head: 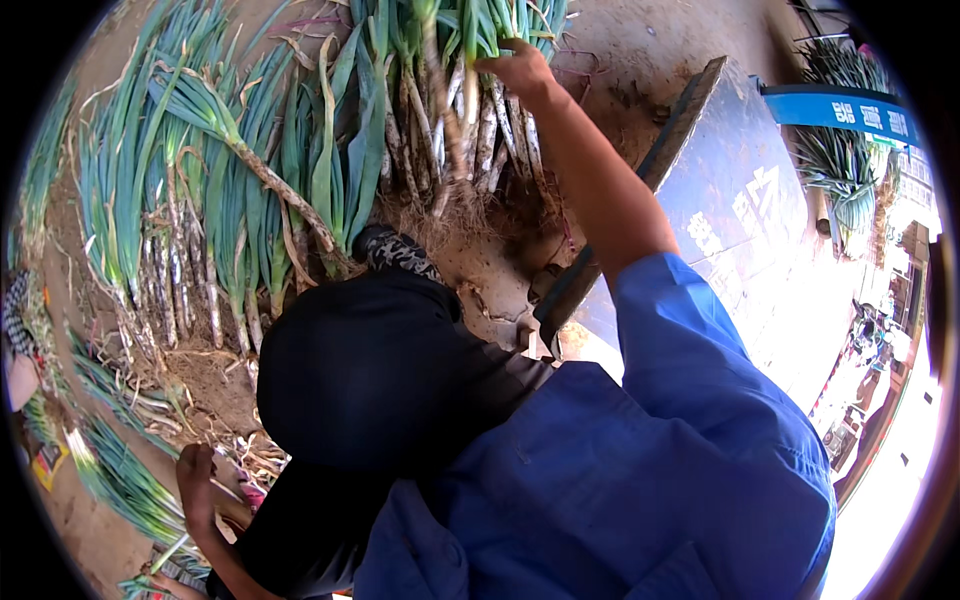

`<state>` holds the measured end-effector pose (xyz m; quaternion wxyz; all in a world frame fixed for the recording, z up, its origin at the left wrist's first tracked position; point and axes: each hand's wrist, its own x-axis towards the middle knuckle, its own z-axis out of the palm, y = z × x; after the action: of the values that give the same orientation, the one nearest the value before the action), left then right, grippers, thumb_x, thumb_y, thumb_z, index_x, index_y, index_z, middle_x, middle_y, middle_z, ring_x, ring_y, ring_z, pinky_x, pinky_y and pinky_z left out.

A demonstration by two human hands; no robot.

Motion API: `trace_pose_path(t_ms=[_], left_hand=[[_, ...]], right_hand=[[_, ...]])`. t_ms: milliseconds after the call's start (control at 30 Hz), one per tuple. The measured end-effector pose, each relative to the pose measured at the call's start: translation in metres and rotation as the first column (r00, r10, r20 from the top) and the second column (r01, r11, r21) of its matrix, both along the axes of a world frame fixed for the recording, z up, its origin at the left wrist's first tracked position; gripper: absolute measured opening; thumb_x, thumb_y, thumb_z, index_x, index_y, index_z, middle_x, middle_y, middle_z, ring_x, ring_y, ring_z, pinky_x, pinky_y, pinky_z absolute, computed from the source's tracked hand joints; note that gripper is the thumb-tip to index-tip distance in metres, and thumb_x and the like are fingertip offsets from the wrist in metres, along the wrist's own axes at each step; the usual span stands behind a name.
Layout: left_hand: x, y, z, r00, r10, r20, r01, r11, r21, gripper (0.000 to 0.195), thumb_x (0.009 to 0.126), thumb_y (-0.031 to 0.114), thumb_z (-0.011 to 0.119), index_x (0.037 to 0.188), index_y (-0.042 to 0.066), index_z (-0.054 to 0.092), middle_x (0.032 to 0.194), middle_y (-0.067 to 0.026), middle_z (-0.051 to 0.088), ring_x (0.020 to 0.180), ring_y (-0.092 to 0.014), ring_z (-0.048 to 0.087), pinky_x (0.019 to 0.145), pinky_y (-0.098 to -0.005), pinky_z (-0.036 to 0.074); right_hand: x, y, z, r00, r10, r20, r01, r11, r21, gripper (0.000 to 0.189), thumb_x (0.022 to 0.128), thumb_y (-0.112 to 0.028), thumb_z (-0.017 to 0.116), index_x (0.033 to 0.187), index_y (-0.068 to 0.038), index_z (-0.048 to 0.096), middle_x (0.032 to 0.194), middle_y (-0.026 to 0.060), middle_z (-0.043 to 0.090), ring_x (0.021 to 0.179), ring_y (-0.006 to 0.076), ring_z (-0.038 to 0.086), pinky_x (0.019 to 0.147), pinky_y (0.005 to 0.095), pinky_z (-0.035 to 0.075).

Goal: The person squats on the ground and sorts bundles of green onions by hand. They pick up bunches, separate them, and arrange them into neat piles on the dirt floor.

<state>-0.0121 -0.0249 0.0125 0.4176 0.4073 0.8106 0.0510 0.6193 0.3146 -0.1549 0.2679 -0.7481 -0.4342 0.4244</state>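
Note:
My right hand [519, 71] reaches to the upper middle, closed around the leaf base of a long green onion [471, 94] in a standing row. Its fingertips are partly hidden by leaves. Beside it another onion stalk [442, 105] is blurred. White shanks and shaggy roots [450, 206] face me below the leaves. At the lower left, by my black-trousered knee, is my left hand [196, 484] with its fingers curled; whether it holds anything is unclear. A single soil-covered onion [281, 184] slants across the bunches at the left.
More green onions [124, 472] lie at the lower left, where another person's hand [166, 583] touches a stalk. A patterned sleeve [19, 307] shows at the left rim. A blue panel with a thick edge [720, 195] and writing stands right of my arm. My patterned shoe [397, 251] is near the roots.

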Motion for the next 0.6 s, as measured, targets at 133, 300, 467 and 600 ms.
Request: trace_pose_path(t_ms=[133, 300, 467, 600], left_hand=[[-0.006, -0.001, -0.002, 1.0, 0.0, 0.009, 0.0, 1.0, -0.013, 0.025, 0.097, 0.022, 0.06, 0.082, 0.002, 0.056, 0.068, -0.0021, 0.05, 0.064, -0.013, 0.048, 0.062, -0.0305, 0.04], [-0.015, -0.014, -0.008, 0.998, 0.043, 0.035, -0.04, 0.997, -0.07, 0.022, 0.094, 0.02, 0.06, 0.083, 0.001, 0.055, 0.069, -0.0038, 0.052, 0.064, -0.013, 0.05, 0.061, -0.0313, 0.041], [-0.011, -0.005, -0.01, 0.999, 0.0, 0.048, 0.003, 0.998, -0.062, 0.025, 0.097, 0.023, 0.058, 0.081, 0.005, 0.052, 0.069, -0.0005, 0.046, 0.064, -0.012, 0.044, 0.06, -0.0305, 0.038], [-0.015, -0.007, -0.008, 0.998, 0.009, 0.065, -0.006, 0.999, -0.048, 0.027, 0.099, 0.026, 0.059, 0.081, 0.006, 0.052, 0.07, 0.001, 0.045, 0.065, -0.011, 0.043, 0.061, -0.0296, 0.037]], right_hand=[[0.045, -0.01, -0.081, 0.915, -0.084, 0.395, 0.126, 0.989, -0.083, 0.1, 0.072, -0.053, 0.082, 0.142, 0.003, 0.037, 0.133, 0.0269, 0.053, 0.123, 0.04, 0.056, 0.101, 0.0467, 0.049], [0.009, -0.037, -0.117, 0.858, -0.138, 0.495, 0.149, 0.989, 0.019, 0.083, 0.076, -0.043, 0.078, 0.139, -0.008, 0.039, 0.128, 0.0252, 0.054, 0.115, 0.0446, 0.058, 0.096, 0.0516, 0.05], [0.02, -0.038, -0.105, 0.885, -0.435, 0.165, 0.349, 0.855, 0.383, 0.047, 0.081, -0.031, 0.069, 0.116, -0.001, 0.059, 0.1, 0.0271, 0.07, 0.094, 0.0453, 0.067, 0.087, 0.0492, 0.051], [0.028, -0.046, -0.086, 0.833, -0.502, 0.23, 0.351, 0.803, 0.482, 0.047, 0.081, -0.029, 0.067, 0.117, 0.0, 0.058, 0.103, 0.0285, 0.068, 0.098, 0.0466, 0.065, 0.089, 0.0495, 0.05]])
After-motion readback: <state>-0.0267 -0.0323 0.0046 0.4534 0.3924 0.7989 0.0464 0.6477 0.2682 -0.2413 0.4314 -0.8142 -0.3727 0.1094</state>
